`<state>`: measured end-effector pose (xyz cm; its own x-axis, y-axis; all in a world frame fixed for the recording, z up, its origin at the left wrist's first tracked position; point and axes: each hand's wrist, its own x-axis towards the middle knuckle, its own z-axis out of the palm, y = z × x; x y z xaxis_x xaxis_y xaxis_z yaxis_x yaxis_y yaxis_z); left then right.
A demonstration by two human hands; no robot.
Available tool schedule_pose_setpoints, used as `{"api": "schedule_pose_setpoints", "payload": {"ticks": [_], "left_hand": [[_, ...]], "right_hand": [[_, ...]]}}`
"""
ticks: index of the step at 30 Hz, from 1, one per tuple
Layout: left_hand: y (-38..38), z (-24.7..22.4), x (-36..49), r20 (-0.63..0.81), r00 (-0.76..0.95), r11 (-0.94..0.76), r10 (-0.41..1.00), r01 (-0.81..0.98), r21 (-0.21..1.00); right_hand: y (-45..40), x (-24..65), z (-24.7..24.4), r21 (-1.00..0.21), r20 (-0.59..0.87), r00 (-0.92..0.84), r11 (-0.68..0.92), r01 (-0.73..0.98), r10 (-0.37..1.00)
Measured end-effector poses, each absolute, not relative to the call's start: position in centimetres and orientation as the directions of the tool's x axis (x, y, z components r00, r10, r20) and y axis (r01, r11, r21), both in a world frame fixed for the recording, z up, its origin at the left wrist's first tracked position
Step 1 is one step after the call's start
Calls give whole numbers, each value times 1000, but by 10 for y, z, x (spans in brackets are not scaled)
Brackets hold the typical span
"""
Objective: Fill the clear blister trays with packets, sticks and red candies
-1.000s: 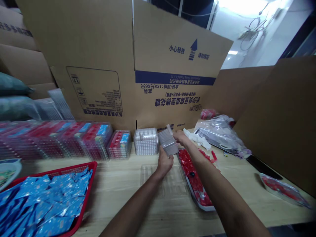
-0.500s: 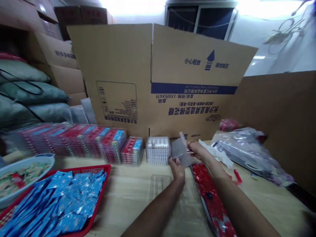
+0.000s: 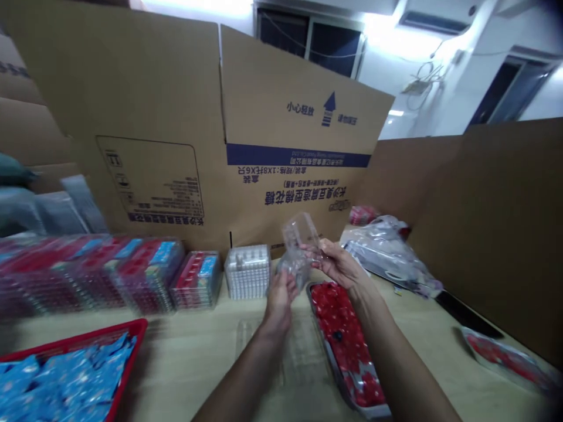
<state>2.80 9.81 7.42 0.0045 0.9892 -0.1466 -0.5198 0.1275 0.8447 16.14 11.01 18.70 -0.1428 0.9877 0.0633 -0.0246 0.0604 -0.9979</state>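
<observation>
My left hand [image 3: 279,299] is closed on the lower part of some clear plastic trays [image 3: 295,266], blurred by motion. My right hand [image 3: 341,264] pinches a clear plastic tray [image 3: 301,230] that stands tilted just above them. Left of my hands is a neat stack of clear trays [image 3: 247,275]. Under my right forearm lies a long metal tray [image 3: 328,351] full of red packets [image 3: 341,328]. Faint clear trays [image 3: 303,346] lie flat on the table beneath my left forearm.
Filled clear packs [image 3: 145,275] with red and blue packets line the left back. A red basket [image 3: 139,334] of blue sachets [image 3: 83,375] is at front left. Cardboard [image 3: 176,105] walls the back. A plastic bag [image 3: 387,249] and another tray of red packets [image 3: 505,357] lie right.
My view has turned to the right. The trays in my hands, earlier a tilted bunch between both hands, are now seen as an upright tray in my right hand above others in my left.
</observation>
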Motion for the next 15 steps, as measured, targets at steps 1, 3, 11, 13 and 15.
{"api": "schedule_pose_setpoints", "payload": {"ticks": [1,3,11,13,15], "left_hand": [[91,81,19,-103,29,101,994,-564,820],[77,92,-2,13,19,2,1000,-629,777],[6,57,-142,192,-462,-175,866,79,981],[-15,32,-179,264,-496,-74,827,371,926],[-33,7,-202,289,-481,8,828,525,851]], "right_hand": [[98,161,186,-994,74,-220,55,-95,973],[78,154,179,-989,67,-330,18,-150,942],[125,144,155,-690,150,140,2,724,979],[146,143,155,-614,134,181,-61,787,974],[162,135,153,-537,89,173,-99,838,981]]}}
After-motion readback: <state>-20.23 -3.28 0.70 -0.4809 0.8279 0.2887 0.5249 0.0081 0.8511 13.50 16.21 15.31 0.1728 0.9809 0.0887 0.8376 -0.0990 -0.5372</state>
